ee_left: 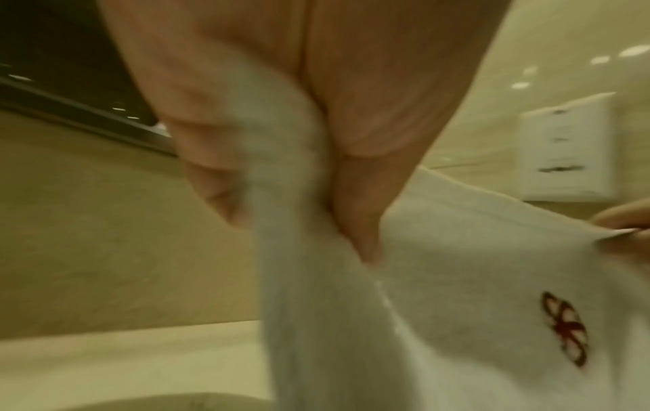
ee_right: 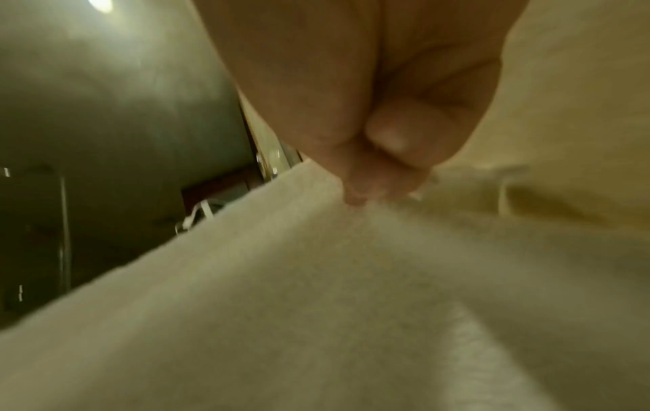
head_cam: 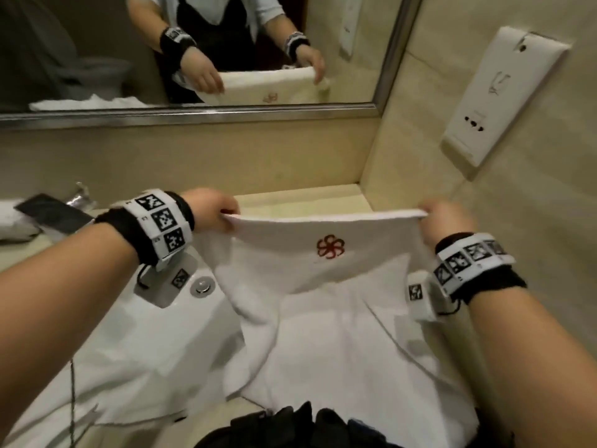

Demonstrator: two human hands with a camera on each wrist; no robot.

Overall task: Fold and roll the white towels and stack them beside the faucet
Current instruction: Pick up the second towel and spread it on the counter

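Note:
A white towel with a red flower emblem is held up by its top edge over the counter, its lower part draped down toward me. My left hand grips the top left corner, with cloth bunched between thumb and fingers. My right hand pinches the top right corner. In the left wrist view the towel stretches right to the other hand's fingertips. The towel fills the right wrist view. The chrome faucet shows at the far left behind my left wrist.
A white sink basin with its drain lies below my left arm. A dark phone rests on white cloth at the left. A mirror spans the back wall. A white wall dispenser hangs on the right wall.

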